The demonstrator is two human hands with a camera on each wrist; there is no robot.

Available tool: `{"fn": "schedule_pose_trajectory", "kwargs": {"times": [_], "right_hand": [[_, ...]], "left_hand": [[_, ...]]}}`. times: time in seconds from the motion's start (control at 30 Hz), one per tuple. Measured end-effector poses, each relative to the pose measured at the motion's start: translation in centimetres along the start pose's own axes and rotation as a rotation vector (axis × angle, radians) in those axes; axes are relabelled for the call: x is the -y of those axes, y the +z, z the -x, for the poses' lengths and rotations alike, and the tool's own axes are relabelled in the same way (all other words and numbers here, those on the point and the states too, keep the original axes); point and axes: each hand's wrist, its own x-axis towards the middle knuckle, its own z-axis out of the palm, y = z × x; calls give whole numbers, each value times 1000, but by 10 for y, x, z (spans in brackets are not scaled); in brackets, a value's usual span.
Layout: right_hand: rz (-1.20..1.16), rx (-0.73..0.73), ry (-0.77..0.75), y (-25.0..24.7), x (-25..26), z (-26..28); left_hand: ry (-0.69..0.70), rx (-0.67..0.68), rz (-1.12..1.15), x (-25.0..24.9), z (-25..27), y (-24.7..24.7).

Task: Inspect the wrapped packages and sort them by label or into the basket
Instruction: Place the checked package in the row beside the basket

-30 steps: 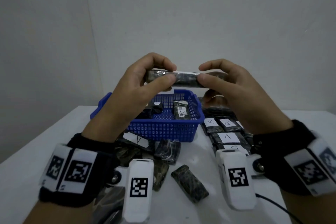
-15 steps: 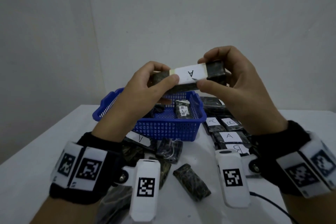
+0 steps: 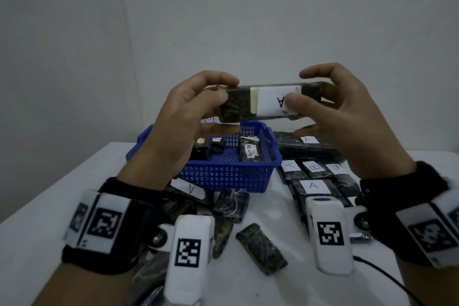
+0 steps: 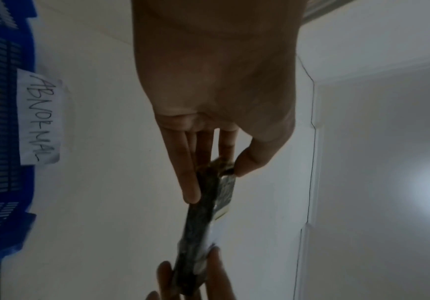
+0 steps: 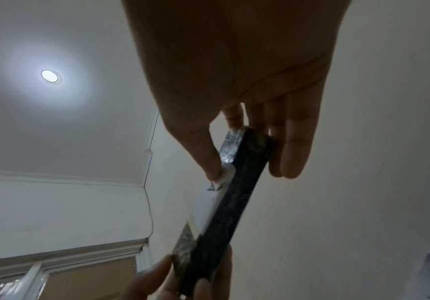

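We hold 1 wrapped package (image 3: 270,103) up above the blue basket (image 3: 223,176), our left hand (image 3: 188,117) and right hand (image 3: 332,117) pinching its ends. Our thumb covers the label (image 3: 273,102), so we might misread it.

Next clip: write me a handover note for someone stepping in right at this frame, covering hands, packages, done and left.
Left hand grips the dark end of the held package; right hand pinches the other end, thumb on its white label reading A, turned sideways.
Blue basket, tagged ABNORMAL, already holds at least two packages.
Labelled A and B packages lie to the right of the basket.
Left: place the held one, then check the loose packages in front of the basket.
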Motion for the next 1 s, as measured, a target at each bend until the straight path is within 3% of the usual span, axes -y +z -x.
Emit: {"fn": "schedule_pose_trajectory", "kwargs": {"times": [0.13,0.23,0.33,0.73,1.0], "right_hand": [[257,-70,25,-2,-12,-1],[344,120,83,2,-14,1],[326,251,125,4,-15,2],[244,73,-55,15,-17,5],[224,287,-101,15,-19,5]], "left_hand": [[39,13,-10,0,1,4],[71,12,-57,5,1,9],[64,13,-72,7,1,12],[-69,119,36,-6,5,20],[-254,182,-6,4,2,12]]}}
